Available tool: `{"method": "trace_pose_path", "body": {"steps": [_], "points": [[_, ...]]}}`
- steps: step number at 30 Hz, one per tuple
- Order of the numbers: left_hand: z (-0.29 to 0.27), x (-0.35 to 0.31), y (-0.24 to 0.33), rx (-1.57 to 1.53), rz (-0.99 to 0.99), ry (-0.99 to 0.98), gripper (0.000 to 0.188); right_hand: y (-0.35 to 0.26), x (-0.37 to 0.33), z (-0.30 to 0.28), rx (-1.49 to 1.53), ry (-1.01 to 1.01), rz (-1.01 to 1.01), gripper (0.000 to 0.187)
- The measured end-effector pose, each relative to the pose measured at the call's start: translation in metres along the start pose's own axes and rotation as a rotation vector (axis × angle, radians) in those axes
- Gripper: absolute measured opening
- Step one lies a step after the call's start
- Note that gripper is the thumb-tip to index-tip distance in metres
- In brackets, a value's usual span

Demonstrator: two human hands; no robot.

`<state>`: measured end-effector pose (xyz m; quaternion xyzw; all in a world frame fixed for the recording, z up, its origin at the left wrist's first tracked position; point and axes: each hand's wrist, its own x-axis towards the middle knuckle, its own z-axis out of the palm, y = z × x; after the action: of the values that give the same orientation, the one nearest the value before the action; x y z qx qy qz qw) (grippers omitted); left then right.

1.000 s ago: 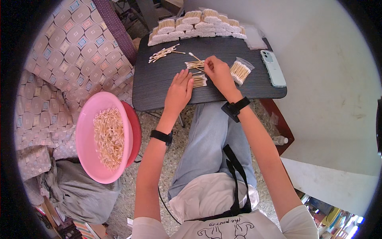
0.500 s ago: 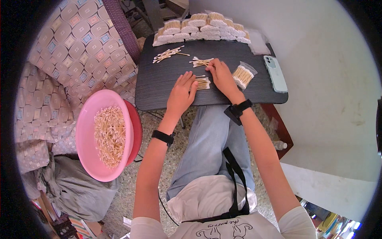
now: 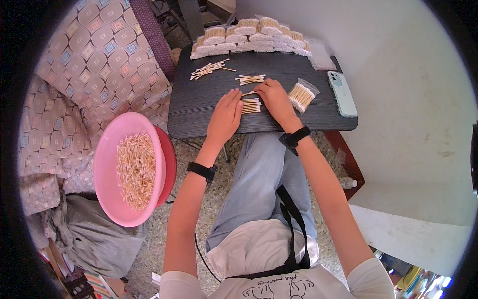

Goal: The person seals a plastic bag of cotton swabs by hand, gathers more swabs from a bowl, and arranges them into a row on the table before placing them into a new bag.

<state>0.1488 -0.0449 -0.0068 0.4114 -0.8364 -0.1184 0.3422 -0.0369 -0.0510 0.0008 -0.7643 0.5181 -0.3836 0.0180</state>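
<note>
My left hand (image 3: 225,112) lies on the black table with its fingers stretched out together, its thumb side against a neat row of cotton swabs (image 3: 251,105). Just above that row, my right hand (image 3: 275,101) pinches the end of a single cotton swab (image 3: 248,93), whose other end points toward my left fingertips. Beyond it rests a small loose bunch of cotton swabs (image 3: 250,79). A second loose bunch (image 3: 211,69) is spread farther left. To the right of my right hand sits a filled clear bag of cotton swabs (image 3: 302,96).
Filled swab bags (image 3: 249,37) are stacked along the far edge of the table (image 3: 199,117). Flat empty bags (image 3: 321,56) and a pale phone (image 3: 342,93) lie at the right. A pink basin (image 3: 105,174) of loose swabs stands lower left, and a white wall (image 3: 408,99) borders the right.
My right hand has drawn back from the small loose bunch toward the row and now has a single swab at its fingertips. My left hand has stayed nearly in place.
</note>
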Motion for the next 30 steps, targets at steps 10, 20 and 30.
{"method": "trace_pose_path", "body": {"steps": [10,20,30], "points": [[-0.002,0.0,0.009,-0.087,-0.101,0.026,0.042,-0.001,0.0,-0.001,0.016,0.071,0.063,0.01],[0.001,0.001,0.004,0.064,-0.004,-0.029,0.042,-0.002,-0.001,0.004,0.084,-0.029,-0.064,0.026],[0.003,0.005,0.008,-0.094,-0.05,0.025,0.044,-0.016,-0.014,0.004,0.332,0.031,0.026,0.026]]}}
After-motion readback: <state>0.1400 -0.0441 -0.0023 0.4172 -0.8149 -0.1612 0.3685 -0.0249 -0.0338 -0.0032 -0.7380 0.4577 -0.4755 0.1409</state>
